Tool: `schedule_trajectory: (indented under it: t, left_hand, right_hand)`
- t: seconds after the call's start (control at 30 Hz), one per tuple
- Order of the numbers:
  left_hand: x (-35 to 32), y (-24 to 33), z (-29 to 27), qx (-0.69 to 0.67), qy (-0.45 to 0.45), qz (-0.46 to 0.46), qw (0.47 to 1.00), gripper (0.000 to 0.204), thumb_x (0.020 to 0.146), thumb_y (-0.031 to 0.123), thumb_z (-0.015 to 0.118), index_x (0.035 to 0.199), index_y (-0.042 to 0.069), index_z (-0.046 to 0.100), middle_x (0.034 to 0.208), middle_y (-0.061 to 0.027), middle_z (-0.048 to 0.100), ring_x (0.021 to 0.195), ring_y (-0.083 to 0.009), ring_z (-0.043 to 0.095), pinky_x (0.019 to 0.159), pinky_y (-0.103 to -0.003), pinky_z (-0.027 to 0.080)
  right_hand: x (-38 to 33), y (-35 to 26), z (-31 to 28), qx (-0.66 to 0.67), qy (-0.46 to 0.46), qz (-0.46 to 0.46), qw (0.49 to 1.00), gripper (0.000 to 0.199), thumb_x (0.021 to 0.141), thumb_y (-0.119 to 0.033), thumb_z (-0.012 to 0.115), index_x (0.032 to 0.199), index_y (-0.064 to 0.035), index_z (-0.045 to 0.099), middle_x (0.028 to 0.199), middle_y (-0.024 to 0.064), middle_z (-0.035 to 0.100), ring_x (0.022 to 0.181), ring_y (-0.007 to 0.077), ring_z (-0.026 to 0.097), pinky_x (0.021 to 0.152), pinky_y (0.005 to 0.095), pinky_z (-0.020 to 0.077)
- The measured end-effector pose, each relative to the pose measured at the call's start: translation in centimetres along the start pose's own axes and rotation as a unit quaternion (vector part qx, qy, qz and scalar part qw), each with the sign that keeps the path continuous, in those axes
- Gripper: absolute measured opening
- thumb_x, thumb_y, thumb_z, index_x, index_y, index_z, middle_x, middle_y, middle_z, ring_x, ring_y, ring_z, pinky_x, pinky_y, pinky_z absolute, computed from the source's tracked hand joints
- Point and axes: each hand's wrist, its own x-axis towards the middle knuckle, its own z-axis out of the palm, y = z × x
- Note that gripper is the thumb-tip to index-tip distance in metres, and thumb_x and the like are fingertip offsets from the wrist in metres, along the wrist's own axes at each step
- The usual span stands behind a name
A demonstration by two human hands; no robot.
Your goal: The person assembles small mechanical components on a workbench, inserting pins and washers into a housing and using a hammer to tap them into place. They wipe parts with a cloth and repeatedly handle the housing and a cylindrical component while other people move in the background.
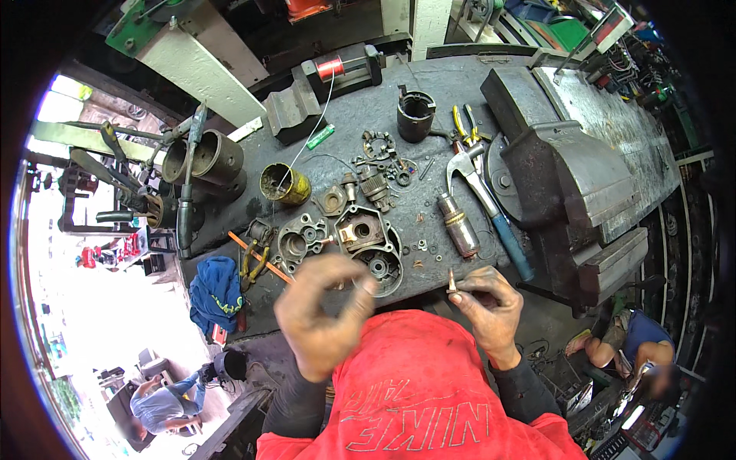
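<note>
metal piece pinched in right hand grip

Small metal part: thin, brownish, held upright in right-hand fingertips, just off the tabletop's near edge.

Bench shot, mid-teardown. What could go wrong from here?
1. The small metal part is pinched only at the right hand's fingertips, near the workbench front edge; a slip could drop it to the floor.
2. Loose washers and nuts lie scattered beside the open housing; a sweep of the left hand might scatter them.
</note>
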Motion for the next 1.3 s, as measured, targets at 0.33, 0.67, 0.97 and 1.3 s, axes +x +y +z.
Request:
schedule_trajectory:
  t: [0.33, 0.67, 0.97, 1.3]
  left_hand:
    - [-6.2, 0.7, 4.6, -0.312, -0.087, -0.369, 0.871, 0.032, 0.095, -0.003, 0.078, 0.124, -0.011, 0.068, 0.113, -0.0170, 0.077, 0.102, -0.0207, 0.076, 0.093, -0.032, 0.063]
    - [-8.7, -1.7, 0.0, -0.253, -0.013, -0.434, 0.865, 0.025, 0.102, -0.003, 0.068, 0.126, -0.011, 0.065, 0.110, -0.0181, 0.076, 0.100, -0.0211, 0.075, 0.092, -0.034, 0.063]
    - [-11.5, -4.5, -2.1, -0.182, 0.085, -0.426, 0.882, 0.021, 0.106, 0.005, 0.065, 0.122, -0.008, 0.065, 0.108, -0.0157, 0.075, 0.093, -0.0188, 0.074, 0.088, -0.033, 0.062]
    - [-19.6, -8.0, -3.7, -0.129, 0.218, -0.438, 0.863, 0.025, 0.109, 0.017, 0.064, 0.123, -0.004, 0.066, 0.105, -0.0126, 0.074, 0.091, -0.0196, 0.074, 0.084, -0.033, 0.063]
  right_hand:
    - [-2.0, -1.2, 1.2, -0.150, -0.119, -0.131, 0.973, 0.027, 0.079, 0.001, 0.084, 0.105, -0.0039, 0.078, 0.091, 0.0117, 0.071, 0.078, 0.0250, 0.072, 0.067, 0.0348, 0.0571]
    - [-0.7, 10.9, -0.9, -0.311, -0.076, 0.055, 0.946, 0.017, 0.092, -0.016, 0.075, 0.106, -0.0059, 0.078, 0.092, 0.0141, 0.072, 0.075, 0.0347, 0.070, 0.067, 0.0433, 0.0561]
    - [-0.2, 13.4, 1.6, -0.356, -0.115, -0.030, 0.927, 0.021, 0.091, -0.019, 0.075, 0.110, -0.0086, 0.077, 0.103, 0.0140, 0.078, 0.088, 0.0373, 0.075, 0.073, 0.0468, 0.0601]
    - [0.0, 13.6, -0.8, -0.382, -0.196, -0.016, 0.903, 0.019, 0.093, -0.022, 0.073, 0.102, -0.0061, 0.077, 0.100, 0.0168, 0.078, 0.089, 0.0412, 0.075, 0.076, 0.0497, 0.0590]
